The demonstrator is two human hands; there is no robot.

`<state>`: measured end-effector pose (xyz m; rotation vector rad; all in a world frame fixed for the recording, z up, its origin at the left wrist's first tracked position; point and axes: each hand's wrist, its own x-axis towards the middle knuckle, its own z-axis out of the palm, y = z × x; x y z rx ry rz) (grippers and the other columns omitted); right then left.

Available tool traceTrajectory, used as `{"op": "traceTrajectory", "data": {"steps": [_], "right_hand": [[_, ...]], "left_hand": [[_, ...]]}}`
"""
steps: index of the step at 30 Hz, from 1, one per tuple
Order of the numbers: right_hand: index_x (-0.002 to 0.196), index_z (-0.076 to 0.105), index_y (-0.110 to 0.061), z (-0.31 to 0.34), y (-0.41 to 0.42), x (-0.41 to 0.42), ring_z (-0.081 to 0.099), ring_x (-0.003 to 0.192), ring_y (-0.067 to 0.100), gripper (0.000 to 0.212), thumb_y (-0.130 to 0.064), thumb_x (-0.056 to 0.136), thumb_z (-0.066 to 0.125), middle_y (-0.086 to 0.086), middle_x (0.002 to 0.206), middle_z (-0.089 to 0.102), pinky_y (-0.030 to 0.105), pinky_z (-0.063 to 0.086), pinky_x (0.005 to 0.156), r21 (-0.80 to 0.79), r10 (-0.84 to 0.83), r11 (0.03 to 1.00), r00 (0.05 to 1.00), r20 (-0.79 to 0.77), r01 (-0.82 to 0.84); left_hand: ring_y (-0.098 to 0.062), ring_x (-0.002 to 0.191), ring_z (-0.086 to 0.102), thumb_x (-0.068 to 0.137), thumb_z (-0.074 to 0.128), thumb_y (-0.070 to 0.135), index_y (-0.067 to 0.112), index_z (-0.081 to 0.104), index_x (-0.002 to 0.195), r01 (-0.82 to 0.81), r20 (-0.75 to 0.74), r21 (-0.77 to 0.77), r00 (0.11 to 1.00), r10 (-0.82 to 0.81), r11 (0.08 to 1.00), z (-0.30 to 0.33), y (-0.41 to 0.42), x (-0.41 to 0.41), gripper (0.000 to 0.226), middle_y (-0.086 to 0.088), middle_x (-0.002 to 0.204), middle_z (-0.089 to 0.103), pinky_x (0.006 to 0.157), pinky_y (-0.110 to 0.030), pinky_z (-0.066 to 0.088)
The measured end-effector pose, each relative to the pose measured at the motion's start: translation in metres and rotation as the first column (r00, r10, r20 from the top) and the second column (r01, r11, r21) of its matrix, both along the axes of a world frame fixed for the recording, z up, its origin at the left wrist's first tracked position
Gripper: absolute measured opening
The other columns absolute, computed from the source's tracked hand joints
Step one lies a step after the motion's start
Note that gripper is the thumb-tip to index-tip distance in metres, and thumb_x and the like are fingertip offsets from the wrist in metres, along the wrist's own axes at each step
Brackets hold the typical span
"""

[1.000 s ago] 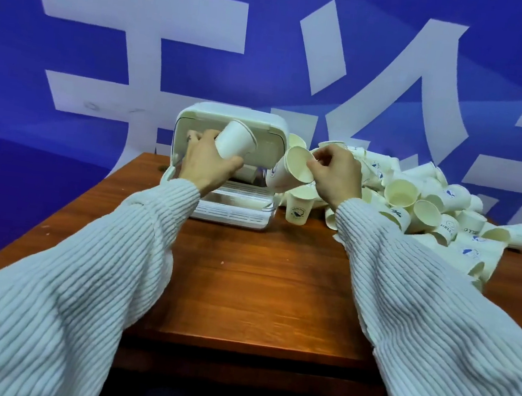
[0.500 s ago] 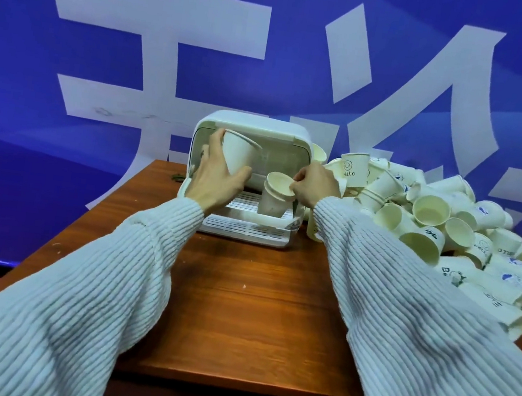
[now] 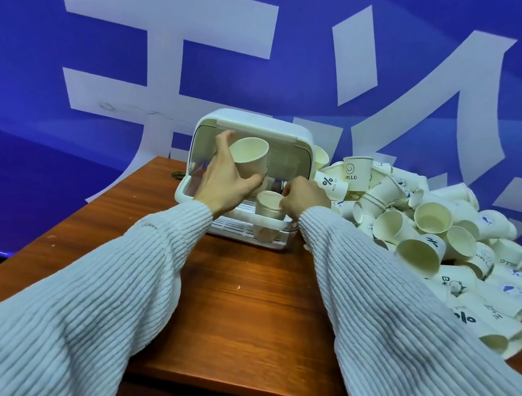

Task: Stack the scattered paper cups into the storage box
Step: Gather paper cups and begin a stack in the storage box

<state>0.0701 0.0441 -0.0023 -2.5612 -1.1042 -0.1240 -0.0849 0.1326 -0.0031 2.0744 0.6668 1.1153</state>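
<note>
While the storage box (image 3: 249, 176) stands open at the desk's (image 3: 241, 294) far edge, the left hand (image 3: 227, 180) grips a tilted paper cup (image 3: 249, 158) in front of the opening. Right hand (image 3: 302, 199) pinches the rim of an upright cup (image 3: 268, 210) inside the box. Loose cup pile (image 3: 429, 238) lies just right of the box.

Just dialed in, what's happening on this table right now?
A person is loading paper cups into the white storage box at the far edge of the wooden table. The right hand is setting one cup upright on the box's slatted tray. The left hand holds a second cup tilted in front of the box opening. A large loose pile of cups waits just right of the box.
</note>
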Motion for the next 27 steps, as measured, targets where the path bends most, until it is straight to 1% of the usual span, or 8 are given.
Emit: {"op": "traceTrajectory", "data": {"steps": [7,9,12,17,22,24,26,27], "right_hand": [[0.103,0.072,-0.010,0.004,-0.001,0.007,0.064,0.089,0.030,0.015,-0.008,0.089,0.065,0.011,0.096,0.067,0.038,0.054,0.078,0.035,-0.032,0.999,0.999,-0.018,0.033],[0.098,0.072,-0.010,0.004,-0.002,0.009,0.066,0.087,0.029,0.011,-0.013,0.090,0.065,0.011,0.094,0.069,0.037,0.054,0.076,0.047,-0.017,0.999,0.999,-0.050,0.020],[0.091,0.071,-0.012,0.005,-0.007,0.012,0.063,0.083,0.029,0.019,-0.026,0.093,0.059,0.010,0.091,0.070,0.033,0.047,0.071,0.118,-0.015,0.993,0.999,-0.037,0.019],[0.087,0.071,-0.016,0.012,-0.028,0.020,0.058,0.082,0.030,0.020,-0.030,0.092,0.058,0.008,0.086,0.065,0.033,0.042,0.070,0.186,-0.050,0.981,0.999,0.020,0.046],[0.097,0.075,-0.018,0.008,-0.048,0.026,0.057,0.083,0.029,0.026,-0.034,0.095,0.055,0.006,0.090,0.065,0.034,0.044,0.070,0.185,-0.083,0.980,0.995,0.052,0.072],[0.096,0.074,-0.018,0.007,-0.054,0.029,0.058,0.082,0.028,0.025,-0.033,0.095,0.054,0.006,0.092,0.068,0.033,0.044,0.069,0.184,-0.096,0.979,0.993,0.065,0.082],[0.098,0.073,-0.018,0.007,-0.060,0.031,0.057,0.081,0.028,0.024,-0.032,0.095,0.054,0.007,0.094,0.069,0.032,0.042,0.068,0.188,-0.112,0.977,0.991,0.073,0.097],[0.100,0.074,-0.018,0.007,-0.063,0.032,0.057,0.082,0.028,0.025,-0.032,0.095,0.054,0.008,0.095,0.070,0.032,0.042,0.068,0.195,-0.117,0.976,0.991,0.072,0.101]], "left_hand": [[-0.025,0.130,0.049,0.085,0.080,0.032,0.024,0.033,0.152,0.027,-0.021,-0.006,0.999,-0.027,1.000,-0.001,0.001,0.014,0.082,-0.006,0.147,0.048,0.100,-0.034,0.042],[-0.024,0.131,0.048,0.085,0.079,0.033,0.023,0.034,0.152,0.026,-0.041,0.013,0.999,-0.026,1.000,-0.002,0.000,0.018,0.082,-0.006,0.148,0.049,0.100,-0.031,0.038],[-0.024,0.131,0.049,0.084,0.080,0.033,0.022,0.035,0.152,0.036,-0.047,0.045,0.998,-0.034,0.998,0.000,-0.001,0.022,0.082,-0.006,0.148,0.049,0.103,-0.032,0.039],[-0.025,0.129,0.051,0.080,0.082,0.033,0.023,0.038,0.149,0.067,-0.050,0.065,0.997,-0.064,0.996,0.009,-0.003,0.037,0.082,-0.005,0.142,0.052,0.106,-0.038,0.043],[-0.030,0.132,0.052,0.080,0.083,0.038,0.023,0.037,0.152,0.141,-0.341,0.112,0.935,-0.096,0.984,-0.002,-0.005,0.048,0.086,-0.010,0.146,0.051,0.109,-0.042,0.043],[-0.030,0.132,0.052,0.085,0.072,0.057,0.019,0.041,0.150,0.161,-0.479,0.123,0.874,-0.084,0.979,-0.009,-0.006,0.051,0.082,-0.011,0.146,0.052,0.108,-0.043,0.044],[-0.032,0.140,0.046,0.087,0.036,0.081,0.016,0.041,0.152,0.183,-0.588,0.114,0.805,-0.082,0.977,-0.014,-0.008,0.052,0.092,-0.012,0.156,0.045,0.114,-0.048,0.040],[-0.030,0.148,0.037,0.084,0.016,0.086,0.016,0.035,0.157,0.194,-0.627,0.117,0.775,-0.079,0.974,-0.018,-0.005,0.053,0.103,-0.010,0.164,0.035,0.120,-0.050,0.032]]}}
